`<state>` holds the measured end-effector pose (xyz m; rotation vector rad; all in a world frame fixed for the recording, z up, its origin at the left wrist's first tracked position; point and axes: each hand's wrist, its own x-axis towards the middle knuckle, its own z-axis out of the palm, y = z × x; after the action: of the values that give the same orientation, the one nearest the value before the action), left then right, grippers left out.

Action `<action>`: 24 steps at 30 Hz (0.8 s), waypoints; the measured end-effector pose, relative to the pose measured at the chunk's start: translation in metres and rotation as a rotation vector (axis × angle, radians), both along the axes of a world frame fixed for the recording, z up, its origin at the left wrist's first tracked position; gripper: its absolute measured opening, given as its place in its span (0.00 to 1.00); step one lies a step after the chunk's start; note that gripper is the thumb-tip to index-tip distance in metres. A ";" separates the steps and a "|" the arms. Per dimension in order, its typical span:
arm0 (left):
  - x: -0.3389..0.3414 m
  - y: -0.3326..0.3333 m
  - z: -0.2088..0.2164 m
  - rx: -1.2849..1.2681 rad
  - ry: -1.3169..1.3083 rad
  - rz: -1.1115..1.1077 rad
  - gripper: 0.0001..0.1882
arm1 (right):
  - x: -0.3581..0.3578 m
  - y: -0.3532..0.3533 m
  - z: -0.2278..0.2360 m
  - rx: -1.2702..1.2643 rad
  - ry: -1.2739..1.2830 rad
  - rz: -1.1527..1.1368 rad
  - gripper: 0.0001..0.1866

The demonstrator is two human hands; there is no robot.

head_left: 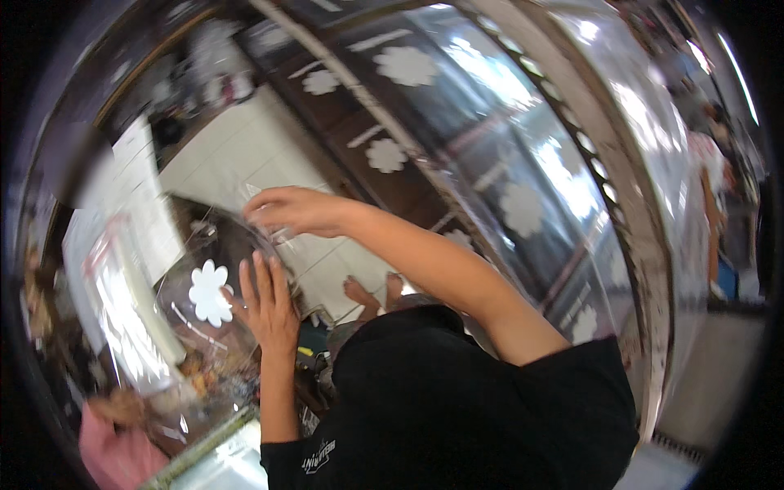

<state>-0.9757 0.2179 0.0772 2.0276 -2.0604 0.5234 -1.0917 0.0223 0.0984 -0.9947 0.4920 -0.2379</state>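
Note:
A clear plastic sheet printed with a white flower (211, 292) hangs or lies in front of me on the left, its outline hard to follow against the background. My left hand (271, 314) is against the sheet beside the flower, fingers stretched and apart. Farther off, my right hand (298, 211) reaches across with bent fingers closed at the sheet's upper edge. Some of its fingertips are blurred and partly hidden.
On the right, a rack with a wooden frame (629, 139) holds several clear sheets with white flowers (521, 208). A stack of glossy film (135, 314) is at left. Another person's pink sleeve (118, 449) shows lower left, near a glass-topped table edge (200, 449). Pale floor tiles (253, 135) lie beyond.

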 end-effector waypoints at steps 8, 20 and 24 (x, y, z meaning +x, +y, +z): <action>-0.077 -0.004 0.001 0.059 0.274 -0.223 0.29 | -0.100 0.001 0.012 -0.416 0.110 -0.373 0.16; -0.077 -0.020 -0.034 0.054 0.567 -0.319 0.30 | -0.377 0.097 0.039 -0.253 0.337 -1.400 0.21; -0.065 -0.027 -0.060 0.180 0.548 -0.330 0.27 | -0.426 0.142 0.006 -0.162 0.378 -1.591 0.21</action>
<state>-1.0412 0.1913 0.0169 1.6125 -2.0640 -0.2592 -1.5175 0.1639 0.1041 -0.5900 1.5697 -1.5328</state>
